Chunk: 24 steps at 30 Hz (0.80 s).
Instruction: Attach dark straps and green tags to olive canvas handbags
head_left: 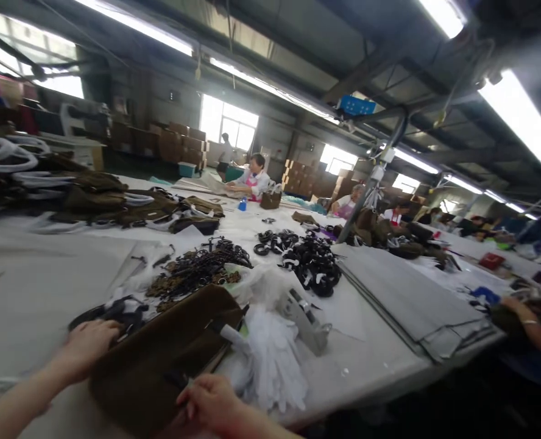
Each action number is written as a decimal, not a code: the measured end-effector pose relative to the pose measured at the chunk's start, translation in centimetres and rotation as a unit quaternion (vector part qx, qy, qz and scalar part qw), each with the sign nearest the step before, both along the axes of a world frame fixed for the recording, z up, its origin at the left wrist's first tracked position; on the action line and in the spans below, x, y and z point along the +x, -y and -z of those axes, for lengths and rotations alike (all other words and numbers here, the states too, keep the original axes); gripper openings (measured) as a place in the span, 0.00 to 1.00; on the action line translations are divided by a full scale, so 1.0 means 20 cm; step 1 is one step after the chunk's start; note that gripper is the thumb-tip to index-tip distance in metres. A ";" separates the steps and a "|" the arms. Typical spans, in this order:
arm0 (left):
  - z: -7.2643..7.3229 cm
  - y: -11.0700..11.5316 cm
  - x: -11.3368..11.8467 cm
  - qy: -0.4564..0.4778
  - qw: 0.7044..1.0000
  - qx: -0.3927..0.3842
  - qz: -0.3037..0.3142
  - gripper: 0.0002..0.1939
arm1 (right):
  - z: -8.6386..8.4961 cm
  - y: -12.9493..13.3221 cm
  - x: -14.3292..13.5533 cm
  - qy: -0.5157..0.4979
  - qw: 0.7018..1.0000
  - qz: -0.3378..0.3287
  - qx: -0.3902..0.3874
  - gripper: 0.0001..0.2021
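Note:
A dark brown fabric bag lies slanted on the white-covered table in front of me. My left hand is at its left edge with curled fingers, against a bundle of black straps; what the fingers grip is hidden. My right hand is closed in a pinch over the bag's lower right side. A small dark piece shows at those fingertips, too blurred to name. Right of the bag, a bunch of white tags or strips spreads over the table near a grey metal dispenser.
Beyond the bag lie a heap of dark straps with clasps and a pile of black coiled straps. Grey sheets are stacked on the right. Brown bags with white handles fill the far left. Co-workers sit along the table; a co-worker's arm reaches in at right.

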<state>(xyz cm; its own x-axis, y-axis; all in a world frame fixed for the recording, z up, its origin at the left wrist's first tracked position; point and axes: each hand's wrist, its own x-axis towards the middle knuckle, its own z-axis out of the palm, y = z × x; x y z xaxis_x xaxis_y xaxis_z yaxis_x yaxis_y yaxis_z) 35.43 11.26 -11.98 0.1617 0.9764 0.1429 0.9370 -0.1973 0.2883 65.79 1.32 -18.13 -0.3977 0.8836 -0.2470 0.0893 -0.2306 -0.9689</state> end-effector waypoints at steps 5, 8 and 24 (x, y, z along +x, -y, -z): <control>-0.30 0.12 -0.05 -0.006 0.990 0.076 -0.121 0.22 | -0.05 0.04 0.02 -0.031 0.999 -0.014 0.019 0.27; -0.50 0.30 0.06 0.004 0.983 0.183 -0.027 0.18 | -0.05 0.05 0.05 -0.051 0.998 -0.025 0.023 0.26; -0.03 0.90 0.57 0.205 0.947 0.151 -0.197 0.15 | -0.05 0.08 0.13 -0.054 0.998 -0.041 0.003 0.16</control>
